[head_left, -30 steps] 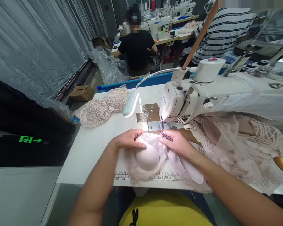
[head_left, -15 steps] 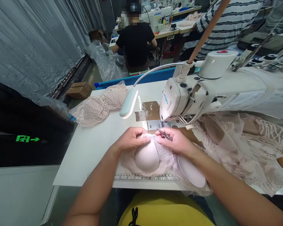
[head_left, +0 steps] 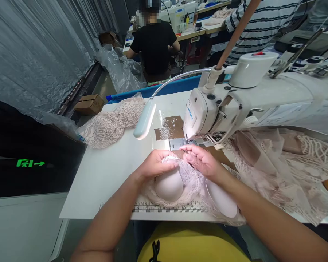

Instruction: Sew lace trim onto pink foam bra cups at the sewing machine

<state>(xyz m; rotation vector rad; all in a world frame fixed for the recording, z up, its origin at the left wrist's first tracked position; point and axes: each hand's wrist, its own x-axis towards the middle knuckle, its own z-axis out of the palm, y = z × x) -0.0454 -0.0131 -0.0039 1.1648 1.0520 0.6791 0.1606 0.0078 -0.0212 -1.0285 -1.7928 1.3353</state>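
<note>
A pale pink lace bra (head_left: 168,186) with moulded cups lies at the table's front edge, one cup facing up and the second cup (head_left: 221,198) under my right forearm. My left hand (head_left: 157,163) is closed on its upper lace edge, thumb on top of the cup. Just to the right, my right hand (head_left: 200,160) grips a slim pointed metal tool (head_left: 184,150), its tip toward the lace edge. Most of the tool is hidden by my fingers, so whether it is snips or tweezers I cannot tell. Both hands are just in front of the sewing machine's needle area (head_left: 187,142).
A white sewing machine (head_left: 202,112) stands at right, with a lamp (head_left: 144,120) on a bendable neck. More lace pieces (head_left: 284,171) lie to the right, a lace bundle (head_left: 112,122) at back left. A printed ruler (head_left: 169,208) runs along the front edge. Co-workers (head_left: 154,47) sit beyond.
My right hand has turned, so less of the metal tool shows between its fingers. The left hand and bra have shifted slightly. The whole view has moved a little.
</note>
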